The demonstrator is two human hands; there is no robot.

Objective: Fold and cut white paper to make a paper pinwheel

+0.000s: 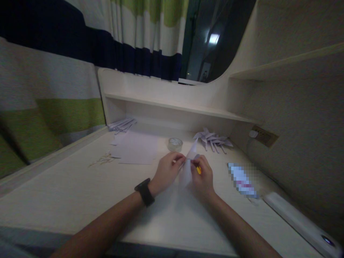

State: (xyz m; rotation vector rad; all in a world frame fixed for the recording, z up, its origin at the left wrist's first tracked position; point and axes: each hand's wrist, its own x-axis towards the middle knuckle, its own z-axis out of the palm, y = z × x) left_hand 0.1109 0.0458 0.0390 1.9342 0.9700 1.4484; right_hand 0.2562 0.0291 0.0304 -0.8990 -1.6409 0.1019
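A white paper pinwheel (pixel 191 150), its blades standing up, is between my two hands above the desk. My left hand (pixel 168 170), with a dark watch on the wrist, pinches its left side with thumb and fingers. On the other side my right hand (pixel 202 175) is closed at the middle of the paper, fingertips close to those of my left hand. A small yellow object (pixel 199 170) shows at the right fingers; its kind I cannot make out. Just behind the hands stands a roll of clear tape (pixel 175 144).
Finished-looking paper pinwheels (pixel 212 138) lie at the back right. White paper sheets (pixel 137 145), rolled paper sticks (pixel 122 124) and thin tan strips (pixel 104 158) are on the left. A blurred-out phone-like object (pixel 243 180) and a long white device (pixel 298 222) lie right. A low shelf (pixel 172 104) spans the back.
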